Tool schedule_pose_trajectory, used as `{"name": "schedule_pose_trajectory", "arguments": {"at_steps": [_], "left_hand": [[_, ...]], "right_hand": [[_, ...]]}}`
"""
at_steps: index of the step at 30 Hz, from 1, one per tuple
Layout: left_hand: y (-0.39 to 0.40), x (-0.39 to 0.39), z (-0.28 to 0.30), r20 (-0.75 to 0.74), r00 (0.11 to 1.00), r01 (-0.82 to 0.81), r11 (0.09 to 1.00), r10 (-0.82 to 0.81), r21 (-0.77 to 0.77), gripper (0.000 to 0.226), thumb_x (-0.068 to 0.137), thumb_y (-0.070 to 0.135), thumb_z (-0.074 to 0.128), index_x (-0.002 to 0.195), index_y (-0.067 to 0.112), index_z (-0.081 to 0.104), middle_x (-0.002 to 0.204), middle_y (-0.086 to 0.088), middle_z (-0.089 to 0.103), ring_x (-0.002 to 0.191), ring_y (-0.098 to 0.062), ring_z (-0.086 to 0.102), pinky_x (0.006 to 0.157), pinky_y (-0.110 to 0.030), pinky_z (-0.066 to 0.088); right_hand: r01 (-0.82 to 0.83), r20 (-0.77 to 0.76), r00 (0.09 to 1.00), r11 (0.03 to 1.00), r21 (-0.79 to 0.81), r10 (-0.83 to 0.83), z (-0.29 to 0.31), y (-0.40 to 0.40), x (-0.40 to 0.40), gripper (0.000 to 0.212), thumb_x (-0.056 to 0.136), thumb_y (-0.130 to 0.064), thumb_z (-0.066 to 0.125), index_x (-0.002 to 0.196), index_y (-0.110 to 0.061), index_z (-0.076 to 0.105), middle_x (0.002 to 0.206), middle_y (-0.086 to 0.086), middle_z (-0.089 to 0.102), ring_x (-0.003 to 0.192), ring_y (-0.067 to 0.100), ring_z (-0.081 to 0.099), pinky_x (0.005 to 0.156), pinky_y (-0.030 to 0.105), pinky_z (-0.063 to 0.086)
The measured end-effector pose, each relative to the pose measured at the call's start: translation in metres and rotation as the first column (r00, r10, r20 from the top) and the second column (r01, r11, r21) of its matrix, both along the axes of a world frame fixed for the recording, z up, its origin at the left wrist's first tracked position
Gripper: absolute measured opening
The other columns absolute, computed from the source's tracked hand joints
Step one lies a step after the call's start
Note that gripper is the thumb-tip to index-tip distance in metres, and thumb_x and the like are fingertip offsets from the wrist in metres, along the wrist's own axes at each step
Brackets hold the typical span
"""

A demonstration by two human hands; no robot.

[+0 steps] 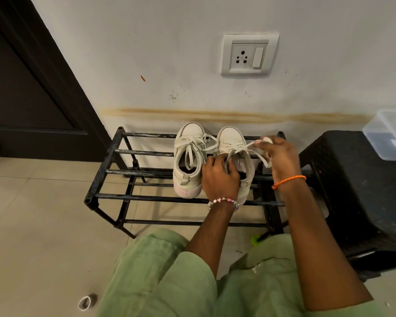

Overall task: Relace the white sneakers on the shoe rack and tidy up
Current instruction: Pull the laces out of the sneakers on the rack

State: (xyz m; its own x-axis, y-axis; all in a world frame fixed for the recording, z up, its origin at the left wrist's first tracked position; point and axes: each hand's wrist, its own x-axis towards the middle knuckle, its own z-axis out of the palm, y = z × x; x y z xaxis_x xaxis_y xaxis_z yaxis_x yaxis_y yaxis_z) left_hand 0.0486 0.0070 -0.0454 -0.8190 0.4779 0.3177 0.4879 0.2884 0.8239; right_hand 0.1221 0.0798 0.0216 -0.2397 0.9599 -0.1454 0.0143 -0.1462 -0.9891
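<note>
Two white sneakers stand side by side, toes to the wall, on the top bars of a black metal shoe rack [105, 165]. The left sneaker [189, 156] has its lace threaded, with loose ends lying in and beside its opening. My left hand [220, 177] grips the right sneaker [232, 139] at its collar and tongue. My right hand [280, 156] is just right of that sneaker, fingers pinched on its white lace [249, 146], which runs taut from the eyelets up to my fingertips.
A black plastic stool [361, 186] stands right of the rack with a clear plastic box [389, 133] on it. A wall socket [249, 54] is above. A dark door [28, 88] is at left. A small white ring [85, 303] lies on the tiled floor.
</note>
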Motion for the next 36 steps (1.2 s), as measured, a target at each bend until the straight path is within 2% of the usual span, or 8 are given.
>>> {"name": "schedule_pose_trajectory", "arguments": {"at_steps": [3,5,8,10,12,18,26,36], "left_hand": [[-0.001,0.0,0.001,0.021,1.0,-0.007,1.0,0.007,0.005,0.024,0.079,0.019,0.06,0.092,0.002,0.07,0.089,-0.015,0.066,0.082,-0.034,0.062,0.07,-0.035,0.048],[-0.002,0.001,0.002,0.035,0.999,0.011,1.0,-0.011,-0.007,0.023,0.082,0.017,0.061,0.097,0.002,0.07,0.094,-0.015,0.066,0.087,-0.034,0.061,0.074,-0.036,0.048],[-0.003,-0.001,0.006,0.079,0.996,0.056,0.995,-0.05,-0.081,0.026,0.085,0.017,0.061,0.107,0.006,0.067,0.103,-0.013,0.064,0.096,-0.031,0.059,0.079,-0.037,0.046],[-0.003,-0.004,0.008,0.092,0.993,0.083,0.989,-0.072,-0.122,0.033,0.084,0.017,0.06,0.116,0.013,0.063,0.109,-0.01,0.063,0.101,-0.029,0.057,0.081,-0.038,0.047],[-0.004,-0.006,0.013,0.072,0.991,0.123,0.979,-0.112,-0.164,0.039,0.083,0.016,0.06,0.122,0.019,0.06,0.112,-0.008,0.062,0.103,-0.027,0.057,0.081,-0.039,0.048],[0.006,-0.022,0.033,0.109,0.973,0.231,0.905,-0.205,-0.357,0.036,0.086,0.025,0.061,0.122,0.03,0.063,0.116,-0.008,0.062,0.105,-0.028,0.06,0.077,-0.034,0.049],[0.019,-0.034,0.037,-0.18,0.881,0.284,0.793,-0.438,-0.539,0.031,0.093,0.025,0.053,0.121,0.023,0.064,0.122,-0.011,0.053,0.116,-0.029,0.048,0.085,-0.039,0.044],[0.042,-0.033,0.036,-0.415,0.724,0.2,0.743,-0.551,-0.639,0.024,0.096,0.019,0.047,0.111,0.015,0.066,0.112,-0.009,0.06,0.104,-0.031,0.057,0.083,-0.04,0.042]], "right_hand": [[-0.026,-0.557,0.799,0.913,-0.407,-0.226,0.012,0.007,0.011,0.013,0.078,0.003,0.047,0.075,-0.008,0.051,0.07,0.004,0.067,0.065,0.016,0.067,0.074,0.033,0.055],[0.051,-0.617,0.698,0.885,-0.462,-0.363,0.014,0.013,0.016,0.01,0.074,0.001,0.044,0.07,-0.007,0.047,0.058,0.004,0.058,0.053,0.017,0.06,0.071,0.035,0.054],[0.351,-0.097,0.929,0.933,-0.076,-0.357,0.003,0.014,0.012,0.012,0.088,-0.008,0.046,0.077,-0.008,0.05,0.072,0.013,0.06,0.056,0.017,0.055,0.057,0.029,0.047],[0.215,0.423,0.857,0.95,0.226,-0.294,-0.015,0.013,0.008,0.019,0.086,-0.021,0.056,0.098,-0.006,0.055,0.104,0.019,0.06,0.085,0.024,0.057,0.071,0.03,0.046],[0.028,0.704,0.682,0.969,0.244,-0.197,-0.028,0.012,0.006,0.052,0.081,-0.037,0.062,0.122,-0.007,0.05,0.128,0.019,0.047,0.114,0.034,0.048,0.094,0.044,0.043],[-0.309,0.708,0.706,0.901,0.304,0.003,-0.033,0.001,-0.013,0.03,0.077,-0.032,0.07,0.1,-0.014,0.067,0.107,0.011,0.062,0.095,0.024,0.061,0.085,0.041,0.053],[-0.054,0.606,0.793,0.986,0.158,-0.054,-0.025,0.011,-0.012,0.024,0.081,-0.028,0.071,0.096,-0.01,0.074,0.094,0.011,0.072,0.094,0.024,0.064,0.081,0.027,0.048],[0.011,0.483,0.874,0.99,-0.139,0.058,-0.02,0.024,-0.008,0.017,0.073,-0.021,0.074,0.063,-0.011,0.064,0.09,0.021,0.07,0.094,0.037,0.065,0.082,0.053,0.054]]}}
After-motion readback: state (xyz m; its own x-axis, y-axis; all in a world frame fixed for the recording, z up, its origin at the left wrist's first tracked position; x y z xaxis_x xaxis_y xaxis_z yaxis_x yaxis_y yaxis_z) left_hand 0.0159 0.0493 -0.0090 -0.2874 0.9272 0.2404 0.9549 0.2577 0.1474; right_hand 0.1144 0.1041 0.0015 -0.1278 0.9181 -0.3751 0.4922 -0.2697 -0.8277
